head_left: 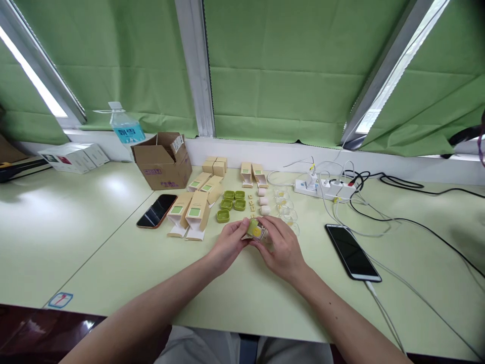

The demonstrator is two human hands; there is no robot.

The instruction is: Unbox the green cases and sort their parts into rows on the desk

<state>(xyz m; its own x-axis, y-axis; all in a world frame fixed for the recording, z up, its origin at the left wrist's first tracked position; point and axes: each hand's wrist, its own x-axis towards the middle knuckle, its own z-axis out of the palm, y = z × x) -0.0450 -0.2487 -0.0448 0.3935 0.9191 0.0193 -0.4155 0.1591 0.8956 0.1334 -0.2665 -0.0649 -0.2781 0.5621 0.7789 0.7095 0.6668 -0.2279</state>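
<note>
I'm seeing boxes [199, 206] left, then loose green cups [223, 219]. Left hand [229, 244] is pinching a green-clear piece [255, 230] at the table [235, 296], pink plugs [264, 201] lying beyond, right hand [281, 249] clamping its other side, then clear shells [285, 203]. I'm guessing one's nearly together, the loose parts waiting.

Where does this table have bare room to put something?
Widest: the table at left, between white boxes and sticker. Also between dark phone and left forearm. Crowded: beyond the left hand, cartons and green cups; beyond the right hand, clear covers; at right, cables around the power strip.
</note>
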